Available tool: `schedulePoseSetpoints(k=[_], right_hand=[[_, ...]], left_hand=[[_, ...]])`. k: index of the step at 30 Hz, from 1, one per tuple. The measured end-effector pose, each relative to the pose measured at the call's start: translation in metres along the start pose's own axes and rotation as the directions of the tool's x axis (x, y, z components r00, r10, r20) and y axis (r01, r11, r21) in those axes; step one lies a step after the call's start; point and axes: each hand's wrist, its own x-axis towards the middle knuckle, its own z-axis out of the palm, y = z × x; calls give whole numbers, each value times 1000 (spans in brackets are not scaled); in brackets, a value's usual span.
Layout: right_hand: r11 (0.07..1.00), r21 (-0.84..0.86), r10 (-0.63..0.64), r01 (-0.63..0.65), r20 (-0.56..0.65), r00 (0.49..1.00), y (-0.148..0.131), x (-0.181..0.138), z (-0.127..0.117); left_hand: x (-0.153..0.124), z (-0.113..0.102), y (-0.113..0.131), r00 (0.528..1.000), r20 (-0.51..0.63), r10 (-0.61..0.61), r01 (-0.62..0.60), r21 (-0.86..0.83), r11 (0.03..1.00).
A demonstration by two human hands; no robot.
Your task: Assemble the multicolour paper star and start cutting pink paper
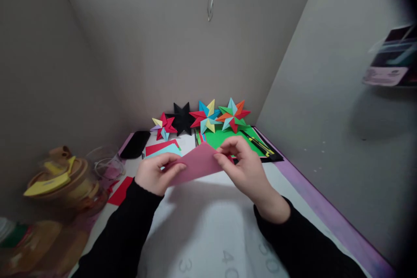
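Note:
A pink sheet of paper [197, 164] is held up over the white work surface, stretched between both hands. My left hand [158, 173] pinches its left end between thumb and fingers. On the other side my right hand [243, 167] grips the right end, thumb in front and fingers bent behind. The sheet's upper edge rises to a point near its middle; whether it is folded I cannot tell. Just beyond my left hand lie red and light blue paper sheets [163, 149].
Folded paper stars, one black star [182, 118] and several multicoloured, lean against the grey back wall. A green sheet [216, 140] carries a yellow-and-black cutter [260, 144]. At left are a dark phone [135, 144], red paper [120, 191] and a basket [61, 182]. Walls enclose both sides.

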Motion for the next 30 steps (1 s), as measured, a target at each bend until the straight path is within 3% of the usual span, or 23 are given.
schedulePoseSetpoints(k=[4,8,12,17,20,24,30], right_hand=[[999,-28,23,-23,10,1000,3,3,3],[990,10,136,-138,104,985,1,6,4],[980,74,172,-185,147,974,2,6,7],[960,198,185,-200,94,978,2,4,11],[948,236,205,-215,67,976,0,2,12],[954,206,209,-218,63,976,-4,0,12],[974,144,161,-172,85,983,-10,-5,14]], left_hand=[[-2,-2,-9,974,108,-202,208,-56,976],[3,-5,-14,950,191,-246,263,-66,963],[3,-5,-17,953,223,-202,200,31,979],[2,-3,-17,920,364,-148,103,140,985],[2,-2,-15,913,393,-114,56,155,986],[-4,1,-7,933,359,3,-68,167,984],[-22,8,10,963,184,197,-233,203,951]])
